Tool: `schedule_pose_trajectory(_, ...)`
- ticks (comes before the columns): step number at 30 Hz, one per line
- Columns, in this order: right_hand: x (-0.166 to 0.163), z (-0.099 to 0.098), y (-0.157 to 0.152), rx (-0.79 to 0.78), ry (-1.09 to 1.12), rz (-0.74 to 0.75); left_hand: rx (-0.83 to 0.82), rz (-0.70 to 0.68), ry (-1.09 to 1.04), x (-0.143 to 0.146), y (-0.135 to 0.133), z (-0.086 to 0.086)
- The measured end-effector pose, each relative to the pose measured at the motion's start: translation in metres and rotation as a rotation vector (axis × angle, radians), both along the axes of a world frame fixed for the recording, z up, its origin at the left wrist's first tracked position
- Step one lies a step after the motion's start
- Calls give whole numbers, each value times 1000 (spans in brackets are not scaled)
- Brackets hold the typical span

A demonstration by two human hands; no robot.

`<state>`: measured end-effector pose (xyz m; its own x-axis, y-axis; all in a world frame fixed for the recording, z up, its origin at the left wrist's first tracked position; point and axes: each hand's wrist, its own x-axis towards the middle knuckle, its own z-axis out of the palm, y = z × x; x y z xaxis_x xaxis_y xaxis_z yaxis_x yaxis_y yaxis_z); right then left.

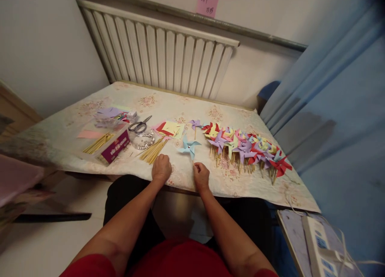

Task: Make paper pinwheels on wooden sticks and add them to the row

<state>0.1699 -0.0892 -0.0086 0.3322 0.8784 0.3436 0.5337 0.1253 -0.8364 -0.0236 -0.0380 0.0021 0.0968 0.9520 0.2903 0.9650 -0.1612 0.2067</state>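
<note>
Between the fingers of my right hand (pixel 201 176) is the stick of a light blue paper pinwheel (pixel 189 147), its four blades facing up over the table. My left hand (pixel 161 168) rests closed near the table's front edge, beside a fanned bundle of thin wooden sticks (pixel 150 151); whether anything is inside its fingers is hidden. Past the sticks lies a stack of coloured paper squares (pixel 171 128), yellow and red on top. A clear round dish (pixel 143 140) of small shiny pieces sits to the left, with dark-handled scissors (pixel 140 126) behind it.
Many finished pinwheels (pixel 246 148) in several colours lie in a row on the right. A purple box (pixel 114 146) with more sticks (pixel 99 143) and a clear tray of coloured paper (pixel 111 115) stand left. A power strip (pixel 320 245) lies on a stand at lower right.
</note>
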Motion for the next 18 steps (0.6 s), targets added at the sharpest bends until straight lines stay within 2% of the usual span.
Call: schedule_pose_trajectory(18,3,-2,3,-9,38,16,18,-6,-13,-1,1,-1)
